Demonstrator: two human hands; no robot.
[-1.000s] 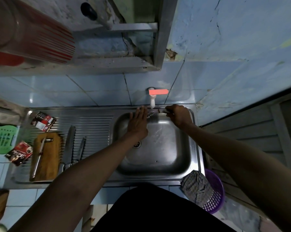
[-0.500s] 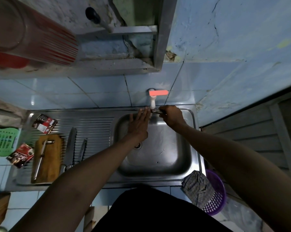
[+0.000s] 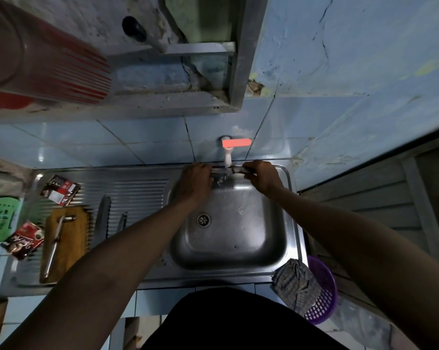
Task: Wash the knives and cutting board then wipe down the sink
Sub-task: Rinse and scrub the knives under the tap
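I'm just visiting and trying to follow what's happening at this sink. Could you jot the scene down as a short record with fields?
Activity: a knife is held under the tap, over the sink
Right hand: grips the knife's handle end
Left hand: at the blade end; whether its fingers curl round the blade is hidden
Waiting on the drainboard: cutting board with a knife lying on it, serrated knife, smaller knife
Nearby: checked cloth draped over purple basket

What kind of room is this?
Most likely a small home kitchen. There is a steel sink with a tap on a blue tiled wall, and a wooden cutting board with knives beside it on the draining board.
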